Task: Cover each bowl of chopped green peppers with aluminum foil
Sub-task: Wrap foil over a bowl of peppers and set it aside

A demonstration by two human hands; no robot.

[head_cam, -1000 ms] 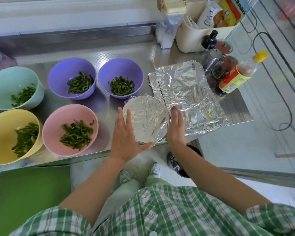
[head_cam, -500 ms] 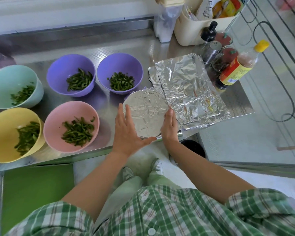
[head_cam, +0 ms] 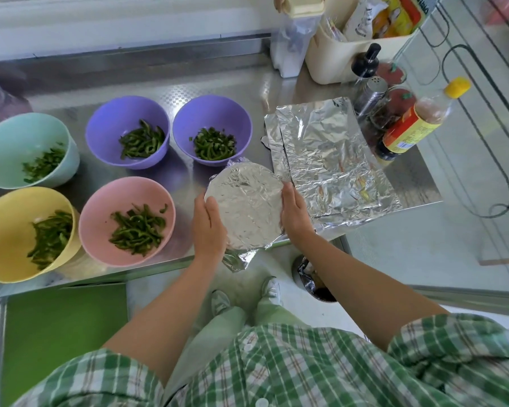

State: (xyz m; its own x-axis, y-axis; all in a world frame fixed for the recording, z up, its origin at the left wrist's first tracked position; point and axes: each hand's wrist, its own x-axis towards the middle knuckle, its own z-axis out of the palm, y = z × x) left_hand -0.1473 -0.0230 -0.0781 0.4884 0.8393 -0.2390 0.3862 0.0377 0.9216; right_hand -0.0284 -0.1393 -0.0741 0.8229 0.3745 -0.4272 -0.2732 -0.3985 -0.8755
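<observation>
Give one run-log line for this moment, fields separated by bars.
step: sealing foil-covered bowl | left hand: presses left rim | right hand: presses right rim | uncovered bowls: five | spare foil sheets: alongside

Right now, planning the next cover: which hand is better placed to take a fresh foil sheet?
Probably the right hand: it rests on the covered bowl's right side, beside the foil sheets; the left hand is across the bowl.

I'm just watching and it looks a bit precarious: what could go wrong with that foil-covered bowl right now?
The foil-covered bowl sits at the front edge of the counter, with a loose foil flap hanging past it; a hard squeeze from the left hand and right hand might slide it off. The open pink bowl is close beside the left wrist and could get bumped.
</observation>
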